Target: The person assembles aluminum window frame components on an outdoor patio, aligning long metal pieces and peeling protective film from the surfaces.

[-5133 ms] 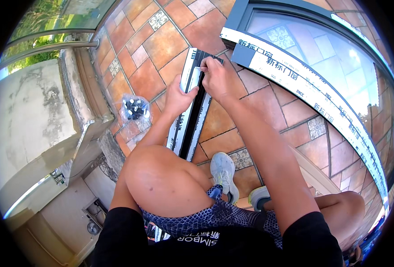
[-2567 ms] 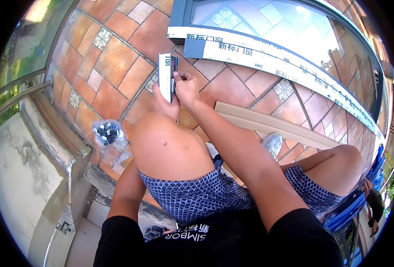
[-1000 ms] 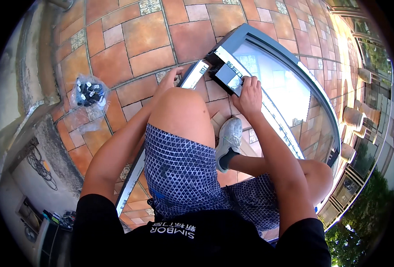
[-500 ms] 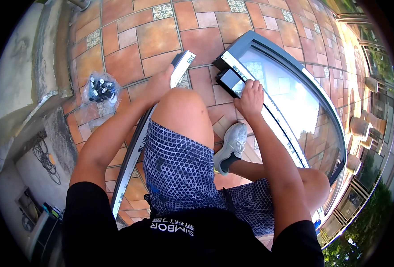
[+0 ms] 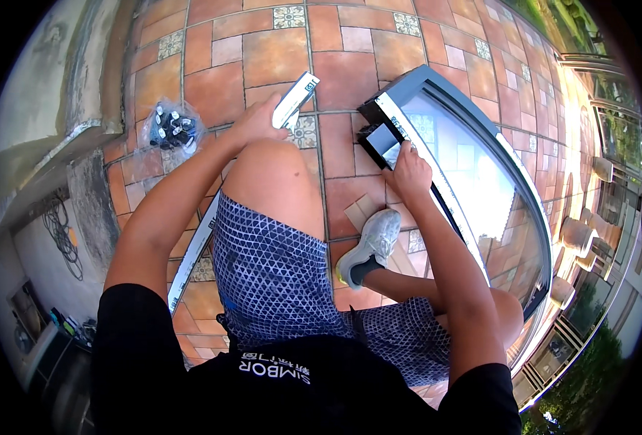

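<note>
My left hand (image 5: 261,121) is closed around a long bar (image 5: 295,101) covered in white film, near its far end. The bar runs back under my raised knee, and its lower length (image 5: 192,261) shows beside my shorts. My right hand (image 5: 410,174) grips a dark hollow profile (image 5: 380,143) with a squared-off open end. That profile lies along the straight edge of a glazed frame (image 5: 437,80), whose dark border curves on the far side. My fingers wrap over the profile's top; the thumb side is partly hidden.
A clear plastic bag of small dark and white parts (image 5: 172,129) lies on the tiled floor (image 5: 350,72) at the left. Cardboard pieces (image 5: 364,210) lie by my shoe (image 5: 379,235). A concrete ledge (image 5: 81,130) borders the left; several pots (image 5: 575,235) stand far right.
The bar in my left hand has turned, so its white face shows more and its dark side less. My right hand keeps its grip on the profile. The whole view has shifted slightly.
</note>
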A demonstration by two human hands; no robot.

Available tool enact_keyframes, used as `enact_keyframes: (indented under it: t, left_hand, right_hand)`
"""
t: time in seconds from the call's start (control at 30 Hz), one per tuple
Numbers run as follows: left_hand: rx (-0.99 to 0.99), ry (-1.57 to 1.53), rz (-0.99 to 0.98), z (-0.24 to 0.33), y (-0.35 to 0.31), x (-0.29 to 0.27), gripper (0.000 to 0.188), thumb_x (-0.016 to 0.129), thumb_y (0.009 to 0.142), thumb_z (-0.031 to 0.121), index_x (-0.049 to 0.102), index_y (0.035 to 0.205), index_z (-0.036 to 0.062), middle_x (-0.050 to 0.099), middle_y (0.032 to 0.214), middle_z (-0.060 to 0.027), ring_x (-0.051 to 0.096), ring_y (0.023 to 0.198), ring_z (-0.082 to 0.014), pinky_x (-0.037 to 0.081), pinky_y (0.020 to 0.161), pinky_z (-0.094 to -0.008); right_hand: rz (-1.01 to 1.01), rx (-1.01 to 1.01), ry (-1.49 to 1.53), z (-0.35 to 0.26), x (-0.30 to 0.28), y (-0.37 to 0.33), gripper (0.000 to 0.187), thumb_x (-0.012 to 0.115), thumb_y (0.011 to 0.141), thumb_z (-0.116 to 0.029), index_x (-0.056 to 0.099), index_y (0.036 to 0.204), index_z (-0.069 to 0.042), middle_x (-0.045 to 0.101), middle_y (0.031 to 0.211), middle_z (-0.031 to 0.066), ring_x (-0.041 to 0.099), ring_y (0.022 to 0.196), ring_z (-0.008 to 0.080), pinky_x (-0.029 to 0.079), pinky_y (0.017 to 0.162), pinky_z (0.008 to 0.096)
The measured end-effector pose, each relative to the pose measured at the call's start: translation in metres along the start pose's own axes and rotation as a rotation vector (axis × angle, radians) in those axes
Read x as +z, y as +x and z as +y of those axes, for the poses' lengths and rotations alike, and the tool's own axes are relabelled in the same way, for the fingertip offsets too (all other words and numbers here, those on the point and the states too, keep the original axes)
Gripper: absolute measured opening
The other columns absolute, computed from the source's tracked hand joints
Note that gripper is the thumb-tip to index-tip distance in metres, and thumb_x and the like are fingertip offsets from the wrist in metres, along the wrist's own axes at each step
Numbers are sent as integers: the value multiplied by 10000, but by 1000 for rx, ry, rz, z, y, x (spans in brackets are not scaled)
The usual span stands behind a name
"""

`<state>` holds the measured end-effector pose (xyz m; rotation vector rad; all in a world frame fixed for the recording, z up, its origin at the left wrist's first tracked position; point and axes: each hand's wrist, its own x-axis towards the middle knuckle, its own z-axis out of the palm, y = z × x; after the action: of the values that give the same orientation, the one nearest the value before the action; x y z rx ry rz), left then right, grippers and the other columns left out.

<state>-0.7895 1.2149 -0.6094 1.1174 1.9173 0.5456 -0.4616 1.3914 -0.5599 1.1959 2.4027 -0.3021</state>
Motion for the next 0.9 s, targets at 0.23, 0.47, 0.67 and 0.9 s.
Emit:
enact_keyframes:
  t: [0.23,0.47,0.67,0.9]
  left_hand:
    - [58,61,325,46,2,-36,654,817,857,435,545,1271,9,718,1043,-173,710,908,-305,554,768,-429]
    - [83,-653,293,178,-38,-75,345,689,1000,339,625,1168,44,671,974,-53,647,841,-169,541,743,-325]
    - [-236,-1544,257,217,-70,-30,264,611,1025,296,616,1133,55,667,1024,-82,627,957,-195,531,854,-370]
    - [-701,-1669,136,266,-65,46,376,490,1060,363,560,1221,30,626,1197,-119,589,1035,-244,489,952,-468]
  right_hand:
    - [-113,-50,53,19,11,20,558,829,747,-168,501,1162,9,733,990,276,739,933,440,613,840,500]
    - [-157,-152,-7,16,-3,12,523,777,748,-160,484,1133,39,726,960,300,727,918,479,603,850,526]
    - [-139,-232,-13,16,-75,-32,518,783,756,-177,495,1090,94,706,862,327,712,813,496,595,783,525]
    - [-19,-249,6,53,-195,-85,497,855,741,-166,503,990,80,658,760,309,685,755,488,548,688,518]
